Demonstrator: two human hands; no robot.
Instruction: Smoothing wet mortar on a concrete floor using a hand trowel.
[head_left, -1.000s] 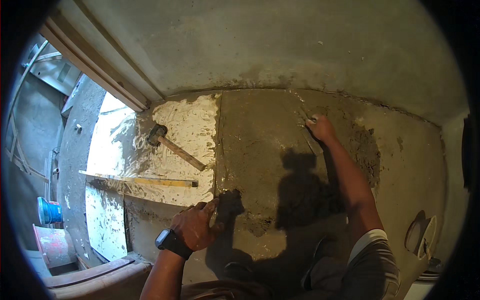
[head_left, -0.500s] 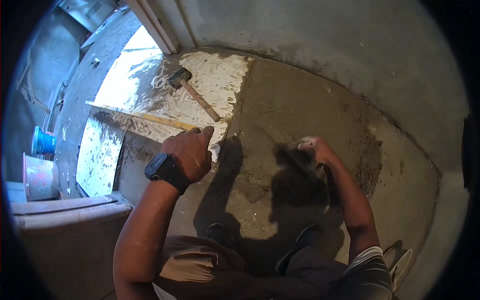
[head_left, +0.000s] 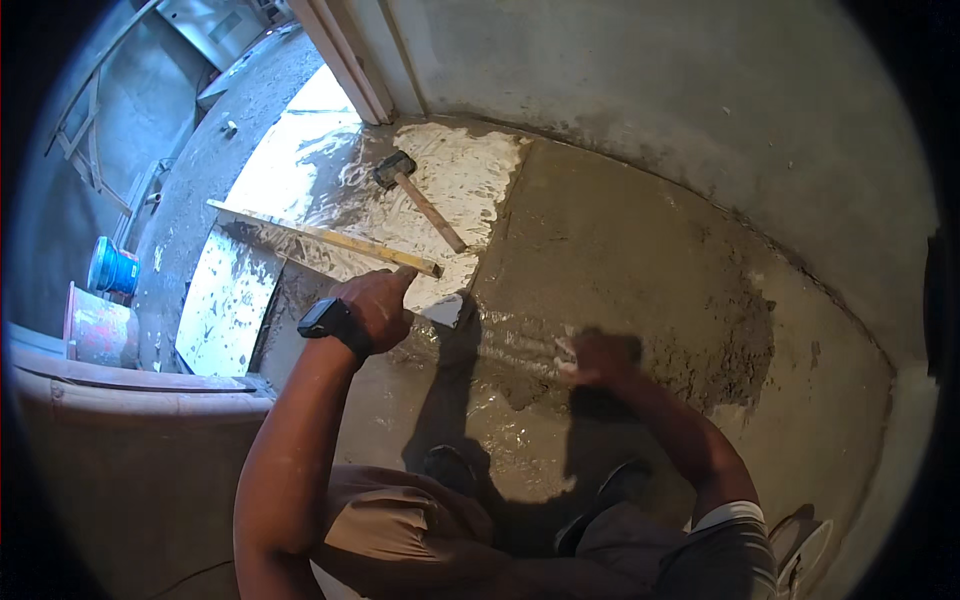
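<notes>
My left hand (head_left: 375, 305), wearing a dark wrist device (head_left: 325, 320), has its fingers apart near the end of a long yellowish straightedge (head_left: 380, 252). That bar lies across white, mortar-smeared panels (head_left: 470, 165), with a wooden-handled mallet (head_left: 428, 210) beside it. My right hand (head_left: 595, 358) is closed on what looks like a trowel, low over grey wet mortar (head_left: 620, 230), where glossy streaks show; the blade is mostly lost in shadow and blur.
A grey wall (head_left: 650, 70) bounds the mortar, with a door frame (head_left: 345, 60) at upper left. Through the opening stand a blue bucket (head_left: 113, 266) and a pale stained bucket (head_left: 100, 330). A low ledge (head_left: 140, 395) is at left, a pale container (head_left: 805, 550) at lower right.
My right hand has drawn the trowel back from near the wall toward my body. My left hand has moved forward to the straightedge's end. The view has shifted.
</notes>
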